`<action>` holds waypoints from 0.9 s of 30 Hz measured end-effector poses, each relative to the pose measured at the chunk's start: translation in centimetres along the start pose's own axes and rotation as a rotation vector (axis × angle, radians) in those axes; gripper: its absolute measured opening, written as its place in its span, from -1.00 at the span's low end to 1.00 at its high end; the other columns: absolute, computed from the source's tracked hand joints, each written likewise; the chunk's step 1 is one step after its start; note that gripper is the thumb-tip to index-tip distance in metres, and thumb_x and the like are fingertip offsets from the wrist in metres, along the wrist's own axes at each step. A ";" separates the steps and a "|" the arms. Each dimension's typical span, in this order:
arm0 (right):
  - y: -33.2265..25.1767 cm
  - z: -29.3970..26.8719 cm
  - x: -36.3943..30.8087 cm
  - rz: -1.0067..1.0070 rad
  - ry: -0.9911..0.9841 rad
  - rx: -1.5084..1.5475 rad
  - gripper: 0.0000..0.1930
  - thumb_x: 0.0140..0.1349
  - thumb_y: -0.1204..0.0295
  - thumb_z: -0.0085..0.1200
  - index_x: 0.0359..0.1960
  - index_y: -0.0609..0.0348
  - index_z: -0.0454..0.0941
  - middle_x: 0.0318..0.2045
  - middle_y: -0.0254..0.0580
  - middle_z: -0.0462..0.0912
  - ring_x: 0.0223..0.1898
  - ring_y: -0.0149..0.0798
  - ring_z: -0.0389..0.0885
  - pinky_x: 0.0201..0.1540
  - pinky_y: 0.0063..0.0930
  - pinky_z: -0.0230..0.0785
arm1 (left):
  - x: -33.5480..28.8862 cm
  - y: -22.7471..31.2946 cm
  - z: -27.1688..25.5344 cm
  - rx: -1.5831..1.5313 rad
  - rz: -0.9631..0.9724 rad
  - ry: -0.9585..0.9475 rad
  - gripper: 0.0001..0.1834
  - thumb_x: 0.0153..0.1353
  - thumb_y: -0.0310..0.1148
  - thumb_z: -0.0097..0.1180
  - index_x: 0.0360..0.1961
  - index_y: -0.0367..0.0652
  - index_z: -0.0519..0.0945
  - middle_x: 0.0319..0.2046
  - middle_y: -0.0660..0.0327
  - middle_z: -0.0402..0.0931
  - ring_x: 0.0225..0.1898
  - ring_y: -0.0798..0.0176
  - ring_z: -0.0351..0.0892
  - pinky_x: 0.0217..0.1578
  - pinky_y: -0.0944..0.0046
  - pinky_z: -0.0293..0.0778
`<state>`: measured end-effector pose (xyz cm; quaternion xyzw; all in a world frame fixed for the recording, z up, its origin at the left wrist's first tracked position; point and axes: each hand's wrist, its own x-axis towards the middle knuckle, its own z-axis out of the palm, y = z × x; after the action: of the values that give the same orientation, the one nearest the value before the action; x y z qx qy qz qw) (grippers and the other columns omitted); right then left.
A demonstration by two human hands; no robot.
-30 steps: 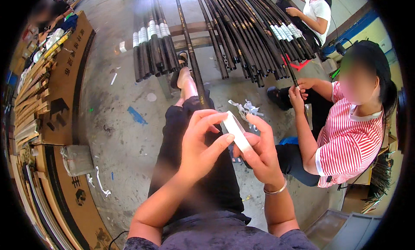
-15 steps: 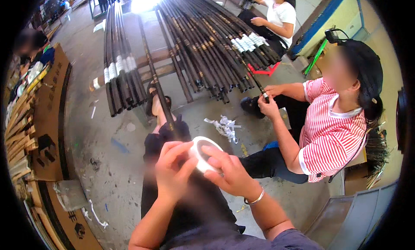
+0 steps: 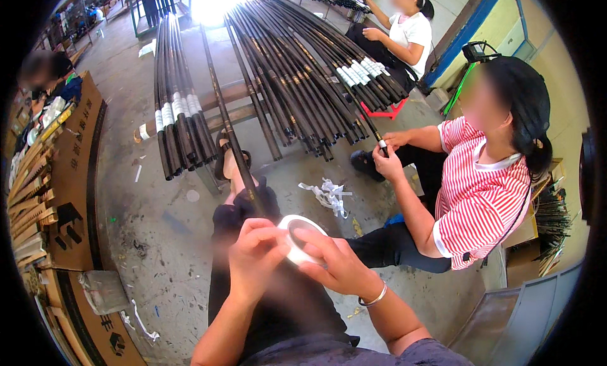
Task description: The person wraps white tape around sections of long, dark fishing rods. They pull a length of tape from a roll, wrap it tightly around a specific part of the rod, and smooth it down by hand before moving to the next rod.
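Observation:
A roll of white tape [image 3: 294, 253] is held up over my lap, tilted, with its hollow core showing. My right hand [image 3: 344, 263] grips it, fingers reaching into the core and thumb along the lower rim. At the roll's left edge, the fingers and thumb of my left hand [image 3: 258, 257] pinch the tape; whether a loose end is between them cannot be made out. A dark rod [image 3: 229, 129] with gold markings slopes from the rack toward my knees, its near end close beyond my left hand.
Many dark rods [image 3: 278, 81] lie on a low rack, several wrapped in white tape. On my right, a co-worker in a striped shirt [image 3: 484, 198] handles a rod; another person [image 3: 408, 40] sits farther back. Tape scraps [image 3: 329, 196] litter the floor. Cardboard boxes [image 3: 73, 176] line the left.
My view has shifted slightly. Both my hands stay on the tape roll, with only a slight shift of the fingers. The co-worker's hands remain on their rod.

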<state>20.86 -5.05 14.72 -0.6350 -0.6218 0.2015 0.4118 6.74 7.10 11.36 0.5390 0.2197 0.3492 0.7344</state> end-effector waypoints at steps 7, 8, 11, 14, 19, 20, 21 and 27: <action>-0.5 -0.2 0.2 -0.020 0.000 0.006 -0.43 0.23 0.32 0.15 0.25 0.23 0.30 -0.46 -0.06 0.57 -0.35 0.09 0.60 -0.25 -0.17 0.44 | 0.0 -0.4 -0.6 0.009 0.016 -0.060 -0.84 0.03 -0.59 0.34 -0.32 -0.21 0.68 -0.18 0.26 0.39 -0.16 0.37 0.45 -0.10 0.39 0.39; -0.5 -0.2 0.2 -0.021 -0.002 0.001 -0.43 0.23 0.32 0.15 0.24 0.22 0.30 -0.45 -0.05 0.58 -0.34 0.10 0.60 -0.25 -0.17 0.44 | -0.1 -0.5 -0.7 0.019 0.025 -0.068 -0.84 0.03 -0.59 0.34 -0.33 -0.21 0.68 -0.18 0.26 0.39 -0.16 0.37 0.44 -0.10 0.39 0.38; -0.9 0.0 0.4 -0.026 -0.001 -0.009 -0.44 0.23 0.31 0.15 0.24 0.22 0.31 -0.40 0.00 0.61 -0.29 0.12 0.62 -0.22 -0.16 0.46 | -0.3 -0.5 -0.7 0.027 0.061 -0.031 -0.86 0.04 -0.61 0.32 -0.35 -0.21 0.68 -0.20 0.25 0.41 -0.17 0.37 0.44 -0.11 0.41 0.37; -1.1 0.0 0.5 -0.013 -0.023 -0.018 -0.45 0.23 0.32 0.15 0.23 0.22 0.32 -0.33 0.03 0.63 -0.27 0.10 0.63 -0.19 -0.18 0.47 | -1.0 -0.8 -0.6 0.233 0.260 0.055 -0.88 0.06 -0.61 0.30 -0.36 -0.21 0.65 -0.22 0.23 0.44 -0.21 0.37 0.45 -0.18 0.41 0.38; -1.0 0.4 0.4 -0.026 -0.029 -0.002 -0.49 0.24 0.37 0.16 0.20 0.30 0.36 -0.18 0.06 0.63 -0.26 -0.01 0.65 -0.15 -0.28 0.48 | -1.4 0.0 0.0 0.560 0.622 0.121 -0.84 0.06 -0.63 0.26 -0.34 -0.21 0.57 -0.37 0.14 0.52 -0.34 0.22 0.49 -0.35 0.33 0.41; -1.1 0.3 0.3 -0.024 -0.026 -0.012 -0.50 0.24 0.38 0.16 0.19 0.29 0.38 -0.17 0.07 0.64 -0.24 0.00 0.65 -0.14 -0.27 0.49 | -1.4 0.1 0.0 0.585 0.681 0.119 -0.84 0.05 -0.64 0.25 -0.34 -0.21 0.57 -0.39 0.13 0.52 -0.36 0.19 0.50 -0.35 0.32 0.41; -1.2 0.3 0.2 -0.024 -0.024 -0.018 -0.51 0.24 0.39 0.16 0.18 0.28 0.39 -0.16 0.08 0.64 -0.23 0.02 0.66 -0.13 -0.26 0.50 | -1.4 0.2 0.1 0.610 0.740 0.115 -0.83 0.04 -0.65 0.25 -0.34 -0.22 0.56 -0.42 0.12 0.52 -0.38 0.16 0.50 -0.36 0.30 0.41; -1.5 0.5 -0.2 0.056 0.023 -0.054 -0.62 0.21 0.44 0.16 0.08 0.14 0.50 -0.26 0.01 0.68 -0.30 0.04 0.67 -0.23 -0.26 0.53 | -1.7 0.8 -0.2 0.658 0.770 0.072 -0.82 0.02 -0.63 0.26 -0.33 -0.22 0.57 -0.47 0.13 0.51 -0.46 0.14 0.50 -0.45 0.28 0.42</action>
<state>19.52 -5.27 15.59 -0.6653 -0.6042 0.1886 0.3959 5.22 6.08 11.94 0.7715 0.1286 0.5252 0.3354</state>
